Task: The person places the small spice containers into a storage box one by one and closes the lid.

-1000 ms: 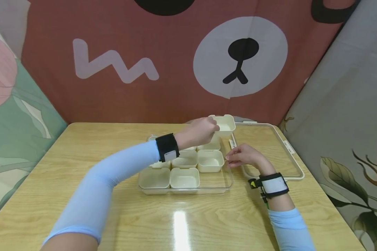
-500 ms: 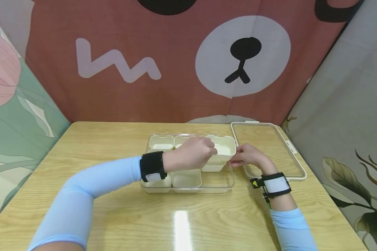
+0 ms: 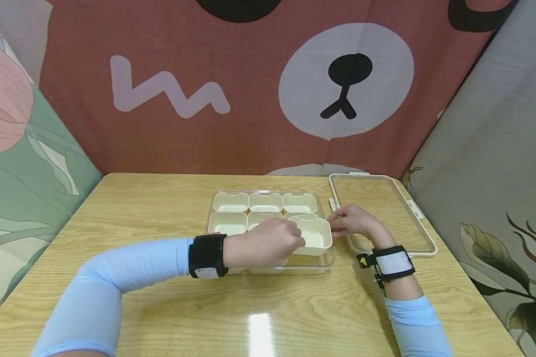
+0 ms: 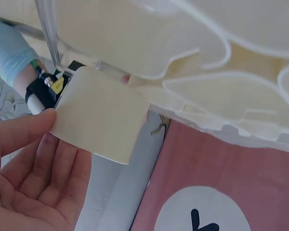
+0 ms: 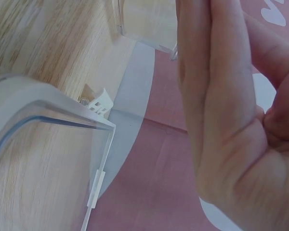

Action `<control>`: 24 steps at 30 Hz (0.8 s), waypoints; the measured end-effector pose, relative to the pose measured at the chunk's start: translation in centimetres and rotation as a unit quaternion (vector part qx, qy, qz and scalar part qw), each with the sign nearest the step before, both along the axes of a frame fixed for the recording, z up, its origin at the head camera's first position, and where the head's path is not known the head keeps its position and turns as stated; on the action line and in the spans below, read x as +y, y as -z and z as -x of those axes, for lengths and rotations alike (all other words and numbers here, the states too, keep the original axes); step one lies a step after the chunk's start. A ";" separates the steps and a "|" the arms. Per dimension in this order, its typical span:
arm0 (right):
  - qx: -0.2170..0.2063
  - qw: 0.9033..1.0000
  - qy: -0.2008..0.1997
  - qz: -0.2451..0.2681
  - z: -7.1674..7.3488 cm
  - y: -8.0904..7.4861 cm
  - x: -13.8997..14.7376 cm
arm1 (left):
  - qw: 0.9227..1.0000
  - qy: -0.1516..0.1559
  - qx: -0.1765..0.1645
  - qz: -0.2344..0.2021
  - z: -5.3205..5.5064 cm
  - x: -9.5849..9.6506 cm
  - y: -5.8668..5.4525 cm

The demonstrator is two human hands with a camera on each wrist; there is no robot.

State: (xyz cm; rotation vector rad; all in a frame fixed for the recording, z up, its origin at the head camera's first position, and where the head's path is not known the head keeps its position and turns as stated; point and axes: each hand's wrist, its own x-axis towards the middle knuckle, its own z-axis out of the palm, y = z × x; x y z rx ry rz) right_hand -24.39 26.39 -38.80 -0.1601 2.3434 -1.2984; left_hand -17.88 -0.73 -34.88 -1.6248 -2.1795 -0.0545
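My left hand point(image 3: 268, 243) pinches the left wall of a small cream plastic box point(image 3: 316, 237). The held box hangs over the front right part of a clear storage bin point(image 3: 310, 270). In the left wrist view, thumb and fingers of the left hand point(image 4: 43, 173) grip that box point(image 4: 98, 113) by its edge. More cream boxes point(image 3: 231, 202) stand in rows inside the bin, some hidden behind the left hand. At the bin's right side is my right hand point(image 3: 355, 222), its fingers point(image 5: 231, 82) fairly straight; their tips are hidden in the right wrist view.
A clear lid with a white frame point(image 3: 390, 186) lies on the wooden table point(image 3: 183, 317) behind the right hand. A bear-patterned cloth point(image 3: 250, 139) hangs along the table's back edge, with printed cloths at both sides.
My left hand has brought the cream box down and toward me, from above the back row to the bin's front right. The right hand has stayed by the bin's right side.
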 end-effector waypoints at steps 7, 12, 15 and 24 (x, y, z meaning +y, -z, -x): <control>-0.010 1.000 0.003 0.004 0.0 -0.2 0.0 | 0.999 -0.002 -0.027 0.035 -0.5 0.1 0.3; -0.011 1.000 0.002 0.005 -0.1 -0.3 -0.1 | 0.998 -0.004 -0.031 0.054 -0.8 0.5 0.2; -0.014 1.000 0.003 0.010 -0.2 -0.3 -0.1 | 0.997 -0.007 -0.036 0.066 -0.9 0.7 0.4; -0.018 1.000 0.001 0.011 -0.2 -0.4 -0.1 | 0.993 -0.020 -0.044 0.107 -0.8 1.0 1.1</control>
